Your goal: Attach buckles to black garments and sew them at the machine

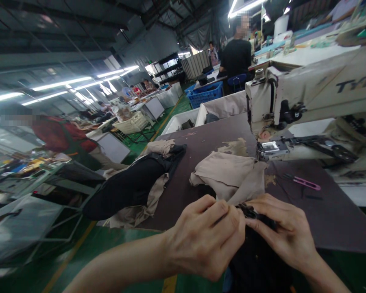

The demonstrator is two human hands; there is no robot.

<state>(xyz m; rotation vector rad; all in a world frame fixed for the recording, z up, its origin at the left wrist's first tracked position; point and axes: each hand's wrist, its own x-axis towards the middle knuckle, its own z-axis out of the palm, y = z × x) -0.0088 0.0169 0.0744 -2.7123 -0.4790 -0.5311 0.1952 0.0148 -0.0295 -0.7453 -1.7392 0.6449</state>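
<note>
Both of my hands are closed on a dark piece of fabric [259, 256] at the table's near edge. My left hand [213, 232] pinches its gathered edge from the left, fingers curled. From the right, my right hand [280, 228] grips the same bunched edge between thumb and fingers. Beige cloth [228, 173] lies just beyond my fingertips and runs up to the sewing machine [270, 148]; whether it is joined to the dark fabric I cannot tell. To the right of it lie pink-handled thread snips [306, 182].
A black and beige garment pile [134, 183] hangs over the table's left edge. White bins [183, 122] and a blue basket [205, 95] stand beyond the brown tabletop [183, 199]. One person [236, 57] is behind them; another, in red [64, 134], is at left.
</note>
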